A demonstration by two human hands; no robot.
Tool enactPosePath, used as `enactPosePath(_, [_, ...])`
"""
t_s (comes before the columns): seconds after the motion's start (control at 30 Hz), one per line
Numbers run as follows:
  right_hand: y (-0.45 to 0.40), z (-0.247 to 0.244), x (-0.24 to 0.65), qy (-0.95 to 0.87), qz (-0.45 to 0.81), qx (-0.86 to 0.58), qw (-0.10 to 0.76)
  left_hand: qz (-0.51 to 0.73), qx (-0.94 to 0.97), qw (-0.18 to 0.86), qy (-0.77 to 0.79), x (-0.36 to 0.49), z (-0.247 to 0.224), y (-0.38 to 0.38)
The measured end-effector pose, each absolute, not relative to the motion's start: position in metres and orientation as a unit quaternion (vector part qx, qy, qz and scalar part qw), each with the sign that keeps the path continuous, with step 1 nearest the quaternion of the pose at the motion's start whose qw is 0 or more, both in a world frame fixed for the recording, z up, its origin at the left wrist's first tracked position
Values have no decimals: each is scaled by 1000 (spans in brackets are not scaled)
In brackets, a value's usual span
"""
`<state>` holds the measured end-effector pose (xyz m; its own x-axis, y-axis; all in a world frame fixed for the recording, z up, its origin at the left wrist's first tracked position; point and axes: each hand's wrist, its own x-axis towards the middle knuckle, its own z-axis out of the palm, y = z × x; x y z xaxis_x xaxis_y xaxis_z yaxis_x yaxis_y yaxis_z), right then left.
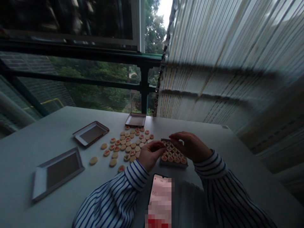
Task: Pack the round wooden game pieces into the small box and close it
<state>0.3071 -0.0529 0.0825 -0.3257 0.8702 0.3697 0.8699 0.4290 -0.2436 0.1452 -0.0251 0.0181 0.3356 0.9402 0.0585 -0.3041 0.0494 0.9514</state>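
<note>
A shallow grey box [174, 165] holds rows of round xiangqi pieces with red or black characters. At its left edge is my left hand [150, 155], thumb and fingertips brought together in a pinch; whatever is between them is hidden. My right hand [193, 146] hovers over the box's far right part, its fingers stretched to the left with the thumb apart, and no piece shows in it. Left of the box many loose xiangqi pieces [128, 149] lie scattered, some showing red or black characters, others blank side up.
Three shallow trays lie farther out: a large one [79, 157] at left, a brown-rimmed one [108, 129] behind it, and another [128, 125] at the back. A lit phone [160, 193] lies nearest me. Beyond the white table [59, 123] are a railing and a striped curtain.
</note>
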Motion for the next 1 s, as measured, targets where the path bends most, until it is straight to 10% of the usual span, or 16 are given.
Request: enactPosePath(1.0, [-48,67,295,-843,43,-508,169,494,405,693,335,147,4,-21])
